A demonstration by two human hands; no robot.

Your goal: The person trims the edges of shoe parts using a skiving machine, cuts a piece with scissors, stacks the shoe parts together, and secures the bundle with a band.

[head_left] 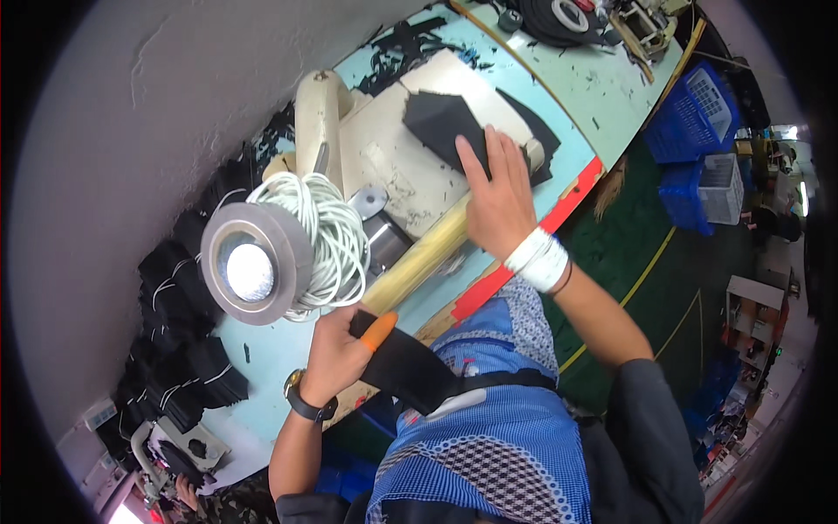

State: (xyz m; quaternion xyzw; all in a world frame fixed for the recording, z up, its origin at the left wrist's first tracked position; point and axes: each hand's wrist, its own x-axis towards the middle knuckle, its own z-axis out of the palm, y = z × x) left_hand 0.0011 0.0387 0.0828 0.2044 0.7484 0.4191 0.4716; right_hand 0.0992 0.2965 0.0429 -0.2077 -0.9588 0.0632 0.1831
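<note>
My left hand (340, 356), an orange cot on its thumb, is closed around one end of a black fabric strip (408, 371) that hangs down against the blue apron. My right hand (502, 196), with white wrapping at the wrist, lies with fingers stretched over a dark fabric piece (445, 127). That piece rests on the cream bed of a machine (384, 166). Partly under the bed's right end shows another black piece (534, 131). A yellowish bar (419, 258) runs along the machine's near side, between my hands.
A round lamp (257, 262) with coiled white cord (336, 244) stands left of the machine. Tied black bundles (175, 297) line the wall. Black scraps (401, 57) litter the far table. Blue crates (694, 113) stand at right. A co-worker's hand (187, 492) shows at lower left.
</note>
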